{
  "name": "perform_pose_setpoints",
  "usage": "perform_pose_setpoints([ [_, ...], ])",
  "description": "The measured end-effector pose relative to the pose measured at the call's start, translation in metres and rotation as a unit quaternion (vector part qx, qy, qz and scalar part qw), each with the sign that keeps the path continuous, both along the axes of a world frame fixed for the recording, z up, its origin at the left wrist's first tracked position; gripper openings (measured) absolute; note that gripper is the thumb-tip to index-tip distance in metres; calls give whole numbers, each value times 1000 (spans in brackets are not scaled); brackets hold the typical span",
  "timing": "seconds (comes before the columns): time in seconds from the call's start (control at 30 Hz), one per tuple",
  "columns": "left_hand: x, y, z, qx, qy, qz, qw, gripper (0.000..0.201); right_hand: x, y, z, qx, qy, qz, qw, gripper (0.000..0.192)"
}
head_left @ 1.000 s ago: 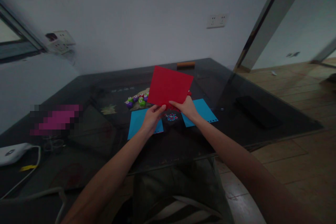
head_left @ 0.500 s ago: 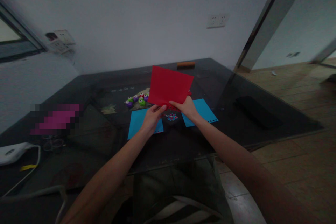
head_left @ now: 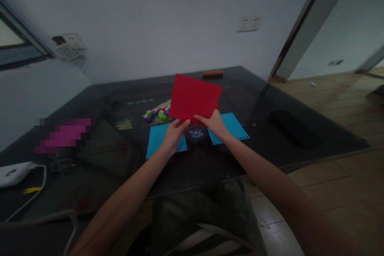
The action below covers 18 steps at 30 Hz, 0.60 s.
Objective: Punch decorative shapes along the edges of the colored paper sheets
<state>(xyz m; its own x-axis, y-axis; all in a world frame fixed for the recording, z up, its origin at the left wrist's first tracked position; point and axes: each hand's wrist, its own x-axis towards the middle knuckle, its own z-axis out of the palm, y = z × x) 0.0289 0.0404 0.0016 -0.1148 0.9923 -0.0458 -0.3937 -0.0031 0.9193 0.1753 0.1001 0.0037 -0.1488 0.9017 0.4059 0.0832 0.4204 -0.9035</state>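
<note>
Hands (head_left: 173, 135) holding red sheet (head_left: 195, 97), upper edge free

Dark table (head_left: 204, 164) against pale wall (head_left: 165, 20)

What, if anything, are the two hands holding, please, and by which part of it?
The red sheet, by its lower edge: left hand toward the left, right hand toward the right.

Dim light, blurry distorted edges
</note>
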Motion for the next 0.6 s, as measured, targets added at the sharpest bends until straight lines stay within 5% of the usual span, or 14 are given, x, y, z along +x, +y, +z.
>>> perform_pose_setpoints([
  [0.6, -1, 0, -4, 6, 16, -5, 1000, 30, -1, 0, 1, 1, -11, -1, 1000, 27],
])
